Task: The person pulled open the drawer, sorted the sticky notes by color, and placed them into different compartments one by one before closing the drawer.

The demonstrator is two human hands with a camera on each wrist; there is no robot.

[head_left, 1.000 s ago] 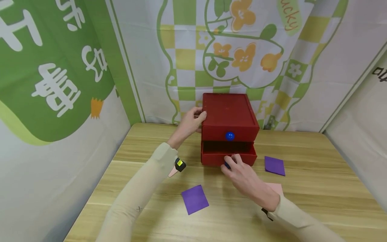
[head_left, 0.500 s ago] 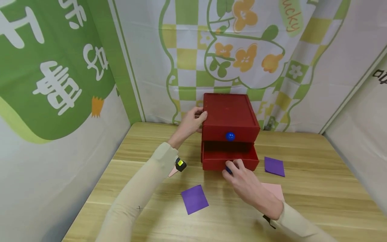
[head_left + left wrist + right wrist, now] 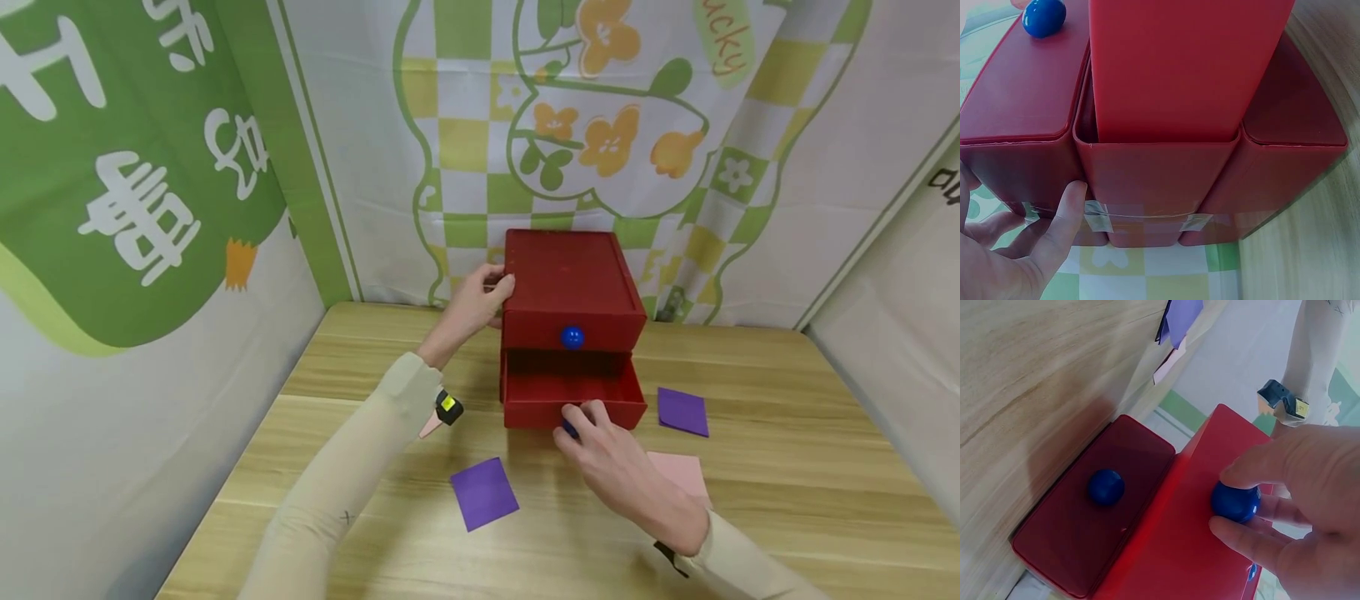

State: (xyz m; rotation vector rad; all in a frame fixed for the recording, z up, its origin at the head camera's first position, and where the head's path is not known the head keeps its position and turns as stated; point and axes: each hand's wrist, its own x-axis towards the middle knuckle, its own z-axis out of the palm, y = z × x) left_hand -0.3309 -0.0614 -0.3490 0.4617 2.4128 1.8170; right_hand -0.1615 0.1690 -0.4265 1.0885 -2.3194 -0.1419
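Right wrist view: right hand point(image 3: 1310, 512), fingers bent, pinches blue knob point(image 3: 1234, 502) of pulled-out middle drawer point(image 3: 1188, 531); lower knob point(image 3: 1105, 487) visible, hidden from head view. Beyond, red cabinet point(image 3: 566, 271) on table point(image 3: 570, 550); left hand point(image 3: 1022, 256) touches its side, cannot tell if gripping.

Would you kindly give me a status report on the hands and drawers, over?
Right hand pinching blue knob of middle drawer. Left hand touching cabinet's side. Middle drawer open. No obstruction visible.

Shows wood grain across the worktop point(image 3: 795, 467); carries a red drawer cabinet point(image 3: 561, 279), two purple squares point(image 3: 484, 494) and two pink papers point(image 3: 679, 472).
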